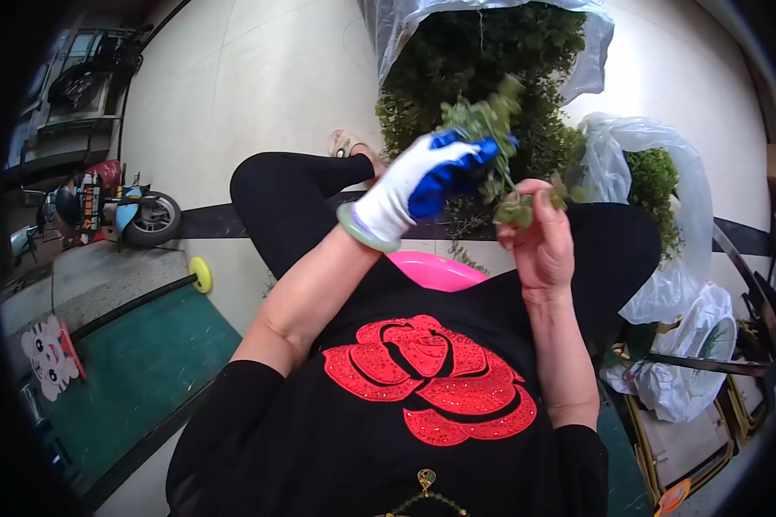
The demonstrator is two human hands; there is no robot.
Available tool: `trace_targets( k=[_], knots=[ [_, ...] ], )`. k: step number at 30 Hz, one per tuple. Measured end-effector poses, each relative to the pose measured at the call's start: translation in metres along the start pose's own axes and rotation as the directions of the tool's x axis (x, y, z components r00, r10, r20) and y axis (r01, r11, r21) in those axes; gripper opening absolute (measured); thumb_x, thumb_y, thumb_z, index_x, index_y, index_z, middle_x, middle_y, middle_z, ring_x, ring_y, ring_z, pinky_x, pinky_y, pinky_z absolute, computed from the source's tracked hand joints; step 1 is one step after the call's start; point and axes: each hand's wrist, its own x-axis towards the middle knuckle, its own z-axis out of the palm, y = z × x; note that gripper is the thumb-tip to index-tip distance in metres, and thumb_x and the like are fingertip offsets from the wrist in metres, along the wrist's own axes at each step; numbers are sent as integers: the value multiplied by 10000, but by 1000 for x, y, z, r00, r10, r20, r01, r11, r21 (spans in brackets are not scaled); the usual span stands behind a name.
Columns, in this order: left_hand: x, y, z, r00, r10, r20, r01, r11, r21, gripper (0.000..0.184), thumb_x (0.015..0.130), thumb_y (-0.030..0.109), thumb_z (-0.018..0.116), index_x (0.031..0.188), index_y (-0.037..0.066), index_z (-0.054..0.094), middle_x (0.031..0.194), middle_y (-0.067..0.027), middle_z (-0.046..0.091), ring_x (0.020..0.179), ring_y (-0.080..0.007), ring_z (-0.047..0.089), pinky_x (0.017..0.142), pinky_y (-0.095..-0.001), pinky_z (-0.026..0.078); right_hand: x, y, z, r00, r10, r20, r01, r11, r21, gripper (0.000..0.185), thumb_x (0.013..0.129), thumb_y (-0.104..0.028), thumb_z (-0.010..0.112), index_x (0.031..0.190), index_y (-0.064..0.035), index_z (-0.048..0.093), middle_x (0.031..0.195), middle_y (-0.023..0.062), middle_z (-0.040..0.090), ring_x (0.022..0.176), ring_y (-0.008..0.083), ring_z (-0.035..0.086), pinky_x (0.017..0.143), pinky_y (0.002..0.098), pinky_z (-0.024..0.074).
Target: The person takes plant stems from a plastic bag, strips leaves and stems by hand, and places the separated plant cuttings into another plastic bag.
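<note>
My left hand [422, 183], in a white and blue work glove, is closed around a bunch of leafy green sprigs [483, 121]. The leaves are slightly blurred and stick out above and below the glove. Bare and just to the right, my right hand [545, 237] pinches the lower leafy end [515, 211] of the sprigs between thumb and fingers. Beyond both hands, a large heap of leafy greens [483, 47] lies in an opened clear plastic bag [597, 43]. Between my legs is a bright pink plastic object [440, 270], mostly hidden by my clothes.
A second clear bag [694, 185] with greens [652, 179] stands to the right. Below it, a white plastic bag [690, 353] rests near folding chairs [677, 439]. At left are a toy motorbike [103, 211] and a green board [147, 370] with a cat-face decoration [47, 355].
</note>
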Motion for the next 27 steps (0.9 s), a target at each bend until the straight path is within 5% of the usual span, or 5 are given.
trace_targets(
  k=[3,8,14,18,27],
  knots=[
    [-7,38,-10,958,277,-76,-216,870,443,352,874,109,563,1195,-36,560,1079,-99,650,829,-90,607,731,-208,481,-5,-3,-16,988,-100,-114,108,992,61,143,954,-211,521,1034,-98,558,916,80,631,629,115,555,525,231,417],
    [-19,39,-25,993,111,43,-109,992,-57,514,950,148,464,1421,36,289,1243,-129,548,1025,-216,605,866,-316,503,-17,-6,-23,991,-130,-23,129,991,-24,153,955,-196,526,1038,-69,538,968,121,629,638,114,553,545,245,438],
    [-13,37,-37,990,-128,-57,139,949,283,405,929,279,527,1262,50,529,999,-44,643,893,-144,622,742,-279,527,-19,-35,-21,973,-201,118,195,979,58,168,965,-237,495,992,-72,505,884,103,588,689,136,537,590,279,427],
    [-6,30,-48,939,138,-315,312,45,949,357,821,304,666,1033,17,668,809,-60,684,738,-113,635,696,-261,505,12,-44,-15,965,-189,181,175,980,95,177,967,-250,480,996,-76,500,863,87,563,727,155,526,631,290,423],
    [-10,58,-39,976,124,-177,107,434,895,371,830,114,630,1187,20,598,1056,-54,666,938,-122,621,834,-275,490,21,-57,-6,934,-108,341,65,988,138,212,974,-262,449,1001,-52,462,826,114,554,629,177,543,551,303,447]
  ],
)
